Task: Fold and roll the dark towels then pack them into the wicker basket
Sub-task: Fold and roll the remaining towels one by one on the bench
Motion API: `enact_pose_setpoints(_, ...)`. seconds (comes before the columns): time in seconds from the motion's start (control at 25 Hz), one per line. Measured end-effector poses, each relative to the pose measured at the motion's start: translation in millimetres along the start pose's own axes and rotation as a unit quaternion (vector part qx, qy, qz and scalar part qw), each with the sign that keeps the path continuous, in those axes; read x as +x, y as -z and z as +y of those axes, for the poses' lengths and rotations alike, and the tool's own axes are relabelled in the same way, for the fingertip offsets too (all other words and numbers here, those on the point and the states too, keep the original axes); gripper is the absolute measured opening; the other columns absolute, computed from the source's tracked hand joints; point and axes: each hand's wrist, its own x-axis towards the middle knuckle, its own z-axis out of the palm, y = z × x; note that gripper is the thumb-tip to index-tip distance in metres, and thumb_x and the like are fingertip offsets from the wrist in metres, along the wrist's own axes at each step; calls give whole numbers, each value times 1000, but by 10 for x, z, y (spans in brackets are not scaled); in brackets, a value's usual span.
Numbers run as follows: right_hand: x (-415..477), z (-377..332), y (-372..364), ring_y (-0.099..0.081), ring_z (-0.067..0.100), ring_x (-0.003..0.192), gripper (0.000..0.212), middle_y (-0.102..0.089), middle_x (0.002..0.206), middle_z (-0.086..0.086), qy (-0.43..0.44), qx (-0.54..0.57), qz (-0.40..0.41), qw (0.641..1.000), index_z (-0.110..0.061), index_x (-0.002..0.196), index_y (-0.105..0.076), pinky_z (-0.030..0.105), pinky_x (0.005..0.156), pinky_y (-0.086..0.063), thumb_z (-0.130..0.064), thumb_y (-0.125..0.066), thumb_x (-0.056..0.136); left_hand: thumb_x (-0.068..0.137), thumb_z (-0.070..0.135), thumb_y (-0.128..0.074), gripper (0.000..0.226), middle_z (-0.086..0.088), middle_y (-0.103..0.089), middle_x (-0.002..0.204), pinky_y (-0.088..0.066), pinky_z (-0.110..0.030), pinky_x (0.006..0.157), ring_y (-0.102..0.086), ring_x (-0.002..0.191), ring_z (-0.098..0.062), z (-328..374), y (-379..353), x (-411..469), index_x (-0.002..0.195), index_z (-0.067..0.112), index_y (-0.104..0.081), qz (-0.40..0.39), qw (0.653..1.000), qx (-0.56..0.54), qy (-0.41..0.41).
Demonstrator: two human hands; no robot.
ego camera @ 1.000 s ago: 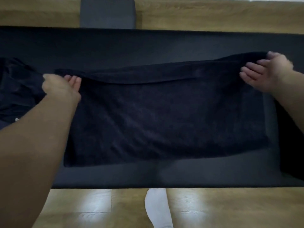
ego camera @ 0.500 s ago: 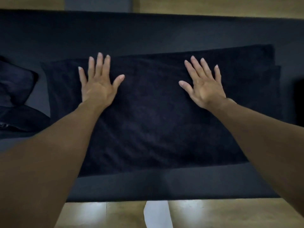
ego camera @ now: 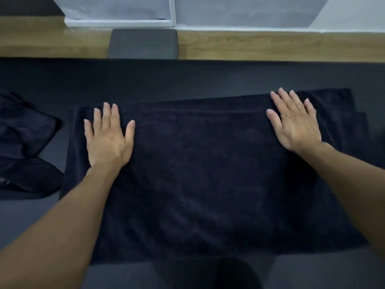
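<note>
Wooden floor (ego camera: 270, 46), grey stool (ego camera: 143, 44)

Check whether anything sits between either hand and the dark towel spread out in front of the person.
Nothing visible does. The left hand and the right hand both lie flat, fingers straight, directly on the dark towel. No wicker basket is in view, so the way to it cannot be judged.

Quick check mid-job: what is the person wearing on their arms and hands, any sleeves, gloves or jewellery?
Nothing worn shows. The left hand and right hand are bare: no gloves, rings or wristbands visible. Both forearms are uncovered to the frame edge, so no sleeve is in view. Fingernails look short and unpainted.
</note>
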Motion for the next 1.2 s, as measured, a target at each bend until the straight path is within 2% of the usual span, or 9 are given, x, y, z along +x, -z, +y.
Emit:
enact_pose_setpoints(0.24, -856, -103, -69, -3, 19, 152, 65, -9, 165, -3, 2, -3, -7, 1000, -26, 157, -13, 46, 122, 0, -58, -11, 100, 105, 50, -20, 64, -11, -19, 163, -10, -51, 121, -16, 150, -32, -254, -56, -1222, 156, 12, -22, 42, 999, 1, 4)
enact_pose_setpoints(0.44, -1626, 266, -61, -5, 19, 152, 71, -11, 164, -3, -58, 1, -1, 998, -26, 157, -14, 45, 123, -3, -61, -4, 96, 99, 55, -20, 71, -17, -32, 157, -20, -58, 116, -27, 145, -38, -518, -45, -2034, 153, 9, -27, 61, 990, -53, 117)
enact_pose_setpoints(0.56, -1856, 372, -69, -4, 18, 152, 72, -10, 164, -3, -64, -3, -5, 998, -27, 157, -13, 45, 123, -3, -62, -3, 95, 99, 58, -36, 71, -24, -39, 150, -26, -64, 105, -35, 135, -47, -439, -15, -2372, 146, 5, -34, 91, 970, -65, 216)
enact_pose_setpoints(0.72, -2056, 422, -84, -8, 20, 151, 73, -15, 164, -2, -59, -4, 6, 998, -26, 156, -19, 48, 122, -6, -63, -6, 94, 88, 54, -63, 70, -33, -53, 125, -39, -59, 94, -48, 116, -52, -492, 339, -2260, 126, -4, -53, 52, 895, -166, 410)
enact_pose_setpoints(0.88, -2117, 378, -70, -8, 22, 151, 78, -15, 164, 0, -75, 16, -5, 997, -24, 156, -22, 53, 121, -8, -65, -4, 91, 88, 31, -71, 38, -23, -66, 112, -50, -50, 92, -60, 107, -43, -541, 472, -1992, 112, 3, -64, 79, 821, -358, 437)
enact_pose_setpoints(0.96, -2150, 331, -42, -9, 22, 151, 79, -16, 163, 0, -62, 21, -10, 998, -27, 155, -24, 56, 119, -7, -69, -10, 89, 84, 25, -75, 33, -16, -66, 109, -53, -47, 91, -62, 101, -35, -499, 442, -2033, 110, 8, -64, 134, 744, -452, 473)
enact_pose_setpoints(1.04, -2295, 274, -20, -17, 24, 149, 79, -24, 161, -1, 56, -2, -12, 998, -31, 151, -30, 60, 116, -10, -73, -25, 86, 83, 15, -76, 27, -11, -63, 106, -55, -43, 86, -62, 94, -29, -496, 451, -2053, 106, 12, -62, 125, 656, -551, 501)
enact_pose_setpoints(1.12, -2451, 154, 27, -38, 28, 140, 80, -42, 151, 3, 215, -34, 5, 976, -27, 144, -47, 63, 109, -25, -75, -39, 81, 86, 6, -72, 16, -11, -63, 108, -54, -39, 75, -61, 85, -24, -570, 554, -1894, 95, 13, -60, 81, 647, -584, 484)
enact_pose_setpoints(1.2, -2509, -79, 32, -56, 29, 113, 65, -61, 126, 6, 298, -58, 47, 952, -21, 130, -63, 53, 91, -42, -64, -45, 84, 87, 3, -70, 18, -12, -66, 115, -54, -37, 70, -61, 75, -19, -643, 674, -1565, 85, 18, -60, 81, 660, -610, 430)
